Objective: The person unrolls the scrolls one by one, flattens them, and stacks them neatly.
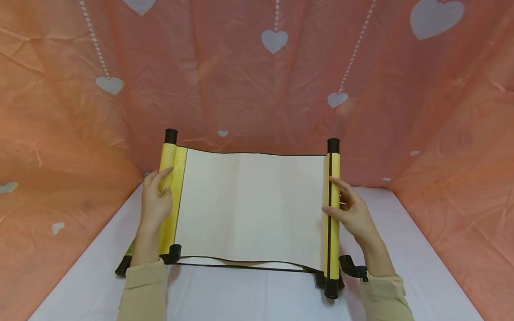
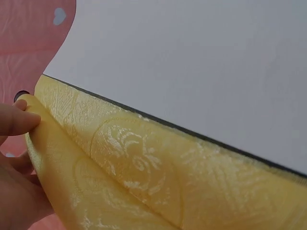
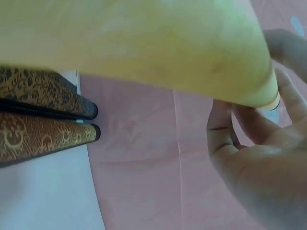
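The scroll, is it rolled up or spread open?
Spread open: the scroll shows blank cream paper stretched between its rollers, left hand and right hand holding them.

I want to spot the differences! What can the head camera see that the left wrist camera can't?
Only the head view shows the whole open scroll, both hands, the right hand on its yellow roller, the black end caps and the white table. Only the left wrist view shows the woven pattern in the yellow silk up close. Both show the left hand gripping the left roller, the blank paper and the pink heart backdrop.
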A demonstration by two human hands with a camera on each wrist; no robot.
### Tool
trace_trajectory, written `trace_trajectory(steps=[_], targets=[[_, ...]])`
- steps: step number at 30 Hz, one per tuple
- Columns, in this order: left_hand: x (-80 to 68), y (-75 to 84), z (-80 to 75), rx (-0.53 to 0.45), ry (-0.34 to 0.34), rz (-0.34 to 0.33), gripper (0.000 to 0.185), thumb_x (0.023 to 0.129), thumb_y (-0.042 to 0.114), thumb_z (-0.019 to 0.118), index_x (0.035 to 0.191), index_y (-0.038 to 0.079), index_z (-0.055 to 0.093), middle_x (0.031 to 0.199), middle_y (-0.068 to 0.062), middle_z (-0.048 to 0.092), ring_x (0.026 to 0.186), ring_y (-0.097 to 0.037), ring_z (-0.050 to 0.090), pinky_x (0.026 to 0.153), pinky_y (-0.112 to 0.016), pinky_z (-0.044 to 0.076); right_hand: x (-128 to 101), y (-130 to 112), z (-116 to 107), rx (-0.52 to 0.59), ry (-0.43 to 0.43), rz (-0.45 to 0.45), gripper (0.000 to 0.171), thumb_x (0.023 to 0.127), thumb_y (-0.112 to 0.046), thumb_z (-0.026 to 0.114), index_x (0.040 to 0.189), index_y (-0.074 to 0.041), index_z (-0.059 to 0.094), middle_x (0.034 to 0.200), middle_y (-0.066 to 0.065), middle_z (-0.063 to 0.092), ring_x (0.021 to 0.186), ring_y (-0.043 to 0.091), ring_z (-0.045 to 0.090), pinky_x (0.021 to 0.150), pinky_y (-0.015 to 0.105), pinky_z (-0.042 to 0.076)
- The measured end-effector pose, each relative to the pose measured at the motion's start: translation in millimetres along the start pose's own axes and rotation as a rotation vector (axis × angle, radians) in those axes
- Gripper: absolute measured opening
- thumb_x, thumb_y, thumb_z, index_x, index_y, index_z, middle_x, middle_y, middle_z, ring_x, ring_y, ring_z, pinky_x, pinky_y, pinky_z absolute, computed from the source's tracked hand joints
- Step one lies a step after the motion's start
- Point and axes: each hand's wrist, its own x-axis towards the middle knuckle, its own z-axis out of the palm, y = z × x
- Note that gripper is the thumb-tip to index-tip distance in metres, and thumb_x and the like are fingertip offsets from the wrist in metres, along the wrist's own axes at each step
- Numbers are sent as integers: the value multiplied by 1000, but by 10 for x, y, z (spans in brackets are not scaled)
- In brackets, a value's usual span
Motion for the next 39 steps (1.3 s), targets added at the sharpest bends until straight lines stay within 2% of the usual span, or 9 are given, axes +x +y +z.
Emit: trace_trajectory(steps=[6,10,13,17,19,26,32,34,39], targets=[[-19,-2,-27,6,-19,0,57,104,-5,38,157,12,47,169,-21,20,156,-45,14,118,-68,23,-11,15,-51,5,-13,-70,81,93,5,71,162,-19,38,150,23,47,108,17,57,84,21,52],[-38,-1,-63,8,-7,-5,57,104,-5,39,158,12,46,169,-20,22,156,-44,15,119,-66,23,-48,11,-99,26,-16,-59,79,94,5,70,163,-20,38,157,20,41,115,10,60,85,20,53],[-46,-6,-88,9,-4,4,55,105,-4,40,158,10,46,169,-21,23,156,-44,15,121,-66,20,-86,-7,-141,44,-16,-10,78,96,2,69,163,-24,38,161,19,35,128,20,58,86,20,54],[-54,-8,-113,28,-16,30,54,105,-5,41,157,9,47,167,-24,24,155,-46,16,120,-68,20,-113,-29,-202,48,-11,34,76,98,1,65,163,-27,39,164,20,30,144,43,42,88,16,52],[-54,-5,-128,44,-28,53,53,105,-5,42,156,8,47,167,-25,25,154,-48,18,119,-68,20,-109,-33,-229,35,-9,42,75,98,3,62,163,-26,39,166,20,28,146,46,37,87,15,50],[0,43,-224,102,-88,141,52,105,-4,46,156,5,46,164,-29,26,151,-52,23,116,-72,22,-81,-24,-309,26,-16,45,76,97,3,61,163,-25,37,167,19,27,146,43,38,86,16,51],[50,87,-349,149,-114,142,52,107,0,47,158,8,44,164,-29,26,148,-54,26,110,-76,28,-50,-11,-333,44,4,24,84,94,-1,75,164,-23,34,160,18,29,126,12,55,84,20,56],[57,109,-392,149,-128,122,53,107,1,47,159,9,42,165,-27,24,148,-54,25,110,-75,28,-31,-12,-335,27,13,12,84,94,0,74,164,-22,33,160,19,29,125,13,54,84,20,55],[109,131,-498,169,-166,158,55,105,-5,47,159,5,41,162,-32,23,146,-58,25,107,-76,30,13,-34,-345,-24,43,-29,79,97,2,67,164,-21,32,160,25,34,125,19,51,84,16,52]])
